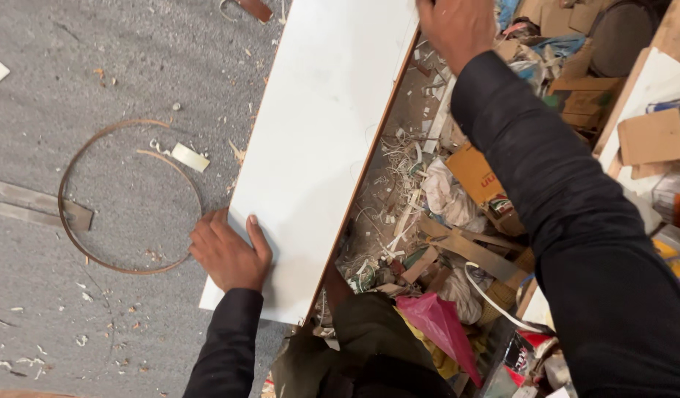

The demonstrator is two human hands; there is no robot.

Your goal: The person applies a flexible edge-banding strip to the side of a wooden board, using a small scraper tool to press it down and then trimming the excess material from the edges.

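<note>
White laminated board [321,140] with a brown edge strip is what both hands are on, and it sits tilted across the middle of the view, near end low by the person's knees, far end running up and out of the top of the shot. It lies over the border between the grey floor [74,324] on the left and a big pile of scraps [428,221] on the right, so my read is it's mid-handling: held and steadied, not set down flat or parked anywhere yet. Nearest bit first: the left hand [229,254] is pressed on the board's lower left edge, thumb lying on the white face and fingers curled round the side, so the grip there is closed on the board. Black sleeve, forearm coming straight up from the bottom of the view. Right next to that hand on the floor there's a loop of brown edge banding [126,199], a little white offcut [189,157] and lots of shavings. Farther out, the right hand [458,29] reaches well forward with the arm stretched long, and clamps over the board's far right edge near the top, grip wrapped round the rim. Underneath that arm it's all cardboard, wire bits and a pink plastic bag [439,324].
</note>
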